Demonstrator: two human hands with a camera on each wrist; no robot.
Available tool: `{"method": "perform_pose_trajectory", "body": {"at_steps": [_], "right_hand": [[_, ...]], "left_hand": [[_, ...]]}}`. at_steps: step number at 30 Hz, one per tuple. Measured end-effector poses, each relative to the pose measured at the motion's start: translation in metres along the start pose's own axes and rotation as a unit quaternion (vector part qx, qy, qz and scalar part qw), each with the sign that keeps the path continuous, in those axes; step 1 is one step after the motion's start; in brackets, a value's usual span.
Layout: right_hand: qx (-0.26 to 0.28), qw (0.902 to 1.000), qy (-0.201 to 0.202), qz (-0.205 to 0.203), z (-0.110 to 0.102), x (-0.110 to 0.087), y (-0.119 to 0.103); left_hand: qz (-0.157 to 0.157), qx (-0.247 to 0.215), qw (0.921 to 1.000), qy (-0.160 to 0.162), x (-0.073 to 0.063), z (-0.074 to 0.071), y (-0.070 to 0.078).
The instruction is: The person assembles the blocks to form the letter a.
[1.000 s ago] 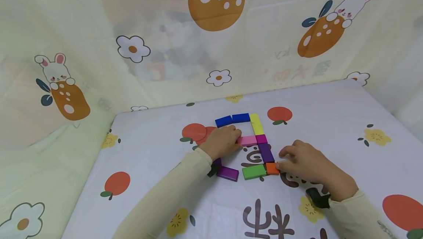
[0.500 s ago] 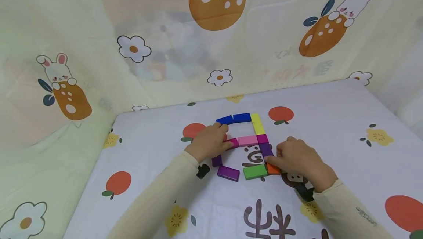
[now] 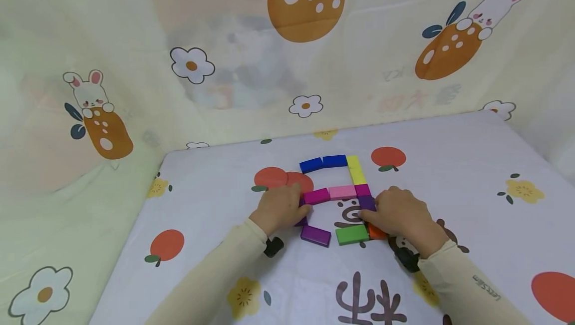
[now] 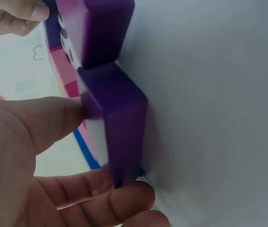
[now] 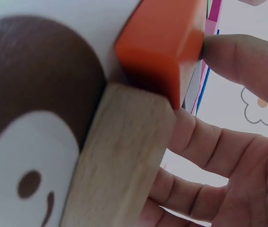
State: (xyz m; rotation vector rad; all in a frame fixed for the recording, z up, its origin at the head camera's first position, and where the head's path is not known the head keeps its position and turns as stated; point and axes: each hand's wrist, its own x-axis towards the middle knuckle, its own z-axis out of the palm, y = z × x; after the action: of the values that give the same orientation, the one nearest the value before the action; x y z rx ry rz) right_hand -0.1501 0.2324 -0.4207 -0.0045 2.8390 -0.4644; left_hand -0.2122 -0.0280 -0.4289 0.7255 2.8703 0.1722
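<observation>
Coloured wooden blocks form a blocky outline on the cloth. My left hand (image 3: pixel 279 207) pinches a purple block (image 4: pixel 124 118) on the outline's left side, thumb against one side and fingers curled at its far end. Touching its near end is another purple block (image 3: pixel 316 235). On the right side, my right hand (image 3: pixel 402 213) grips a dark purple block (image 3: pixel 366 202), thumb across its inner edge and fingers on the outer side. Just below that hand is an orange block (image 5: pixel 159 42). In the right wrist view a bare wood face (image 5: pixel 119 156) shows by the fingertips.
A magenta block (image 3: pixel 317 196) and a pink block (image 3: pixel 343 192) cross the middle. Two blue blocks (image 3: pixel 334 161) and yellow (image 3: pixel 356 170) lie behind. A green block (image 3: pixel 352 234) is in front, with a gap to the purple block. Printed cloth covers table and walls.
My left hand has left the magenta block and moved down-left onto the left purple block. My right hand has moved in from the right onto the right side of the outline.
</observation>
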Motion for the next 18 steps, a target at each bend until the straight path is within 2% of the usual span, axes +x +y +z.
{"method": "perform_pose_trajectory", "body": {"at_steps": [11, 18], "right_hand": [[-0.001, 1.0000, 0.002, 0.003, 0.0001, -0.0004, 0.0020], [-0.002, 0.9999, 0.017, 0.001, 0.0021, -0.0011, 0.0022]], "left_hand": [[-0.004, 0.013, 0.9999, 0.010, 0.0051, 0.0039, 0.0018], [-0.013, -0.008, 0.9999, 0.007, 0.0039, 0.0043, 0.0007]]}}
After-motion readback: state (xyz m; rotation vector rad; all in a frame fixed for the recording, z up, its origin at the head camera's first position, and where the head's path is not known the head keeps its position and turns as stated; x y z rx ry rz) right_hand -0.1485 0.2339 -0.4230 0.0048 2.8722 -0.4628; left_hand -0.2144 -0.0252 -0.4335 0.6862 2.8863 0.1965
